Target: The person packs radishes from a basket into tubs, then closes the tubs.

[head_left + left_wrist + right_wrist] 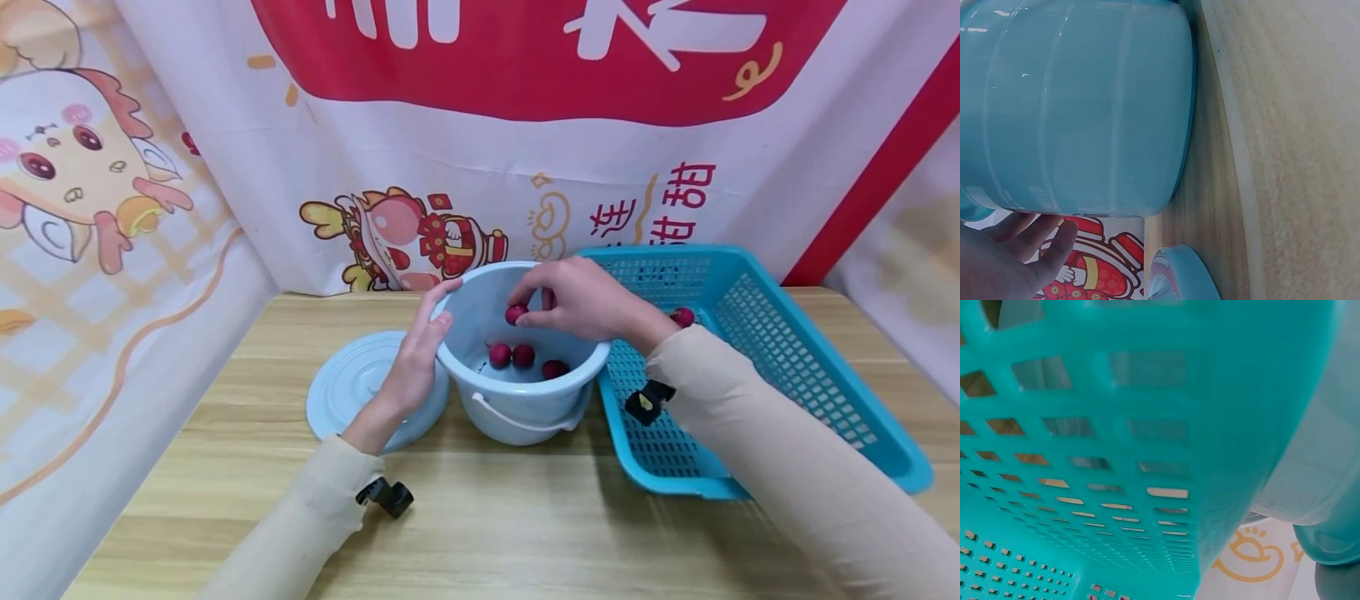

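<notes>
A light blue bucket (pixel 517 417) with a thin handle stands upright on the table. My left hand (pixel 412 367) holds its left rim, thumb at the edge and fingers along the outer wall, as the left wrist view also shows beside the bucket (pixel 1085 112). Above the bucket's opening, my right hand (pixel 581 300) pinches a small red radish (pixel 515 314) between thumb and fingers. Three more radishes (pixel 522 357) lie on the bucket's floor. In the right wrist view, the bucket wall (pixel 1310 469) shows at the right; the pinched radish is out of sight there.
A round light blue lid (pixel 337 383) lies left of the bucket, partly behind my left hand. To the right, a turquoise perforated basket (pixel 675 485) sits close to the bucket, under my right forearm. One radish (pixel 682 317) is visible in it. A printed cloth hangs behind.
</notes>
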A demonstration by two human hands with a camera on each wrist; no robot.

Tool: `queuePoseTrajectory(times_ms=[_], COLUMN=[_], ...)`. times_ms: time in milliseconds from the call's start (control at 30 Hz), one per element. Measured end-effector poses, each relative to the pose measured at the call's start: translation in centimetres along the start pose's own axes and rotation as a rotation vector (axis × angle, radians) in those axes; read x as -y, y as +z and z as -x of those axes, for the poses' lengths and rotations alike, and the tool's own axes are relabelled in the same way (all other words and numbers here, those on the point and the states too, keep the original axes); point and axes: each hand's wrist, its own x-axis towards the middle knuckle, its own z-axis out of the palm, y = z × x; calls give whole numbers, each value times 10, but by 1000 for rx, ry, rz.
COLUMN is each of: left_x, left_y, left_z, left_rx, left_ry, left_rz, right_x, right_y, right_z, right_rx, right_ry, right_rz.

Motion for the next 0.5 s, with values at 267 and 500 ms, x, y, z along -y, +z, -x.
queuePoseTrajectory(times_ms=[267,500], left_x=[2,2], left_y=[-1,-1], left_z=[-1,-1], left_rx=[1,0], left_ry=[19,21], left_rz=[4,5], right_x=[1,0], right_y=[0,0], right_z=[-1,-1], right_rx=[13,13], right_ry=[5,9], right_rz=[7,14])
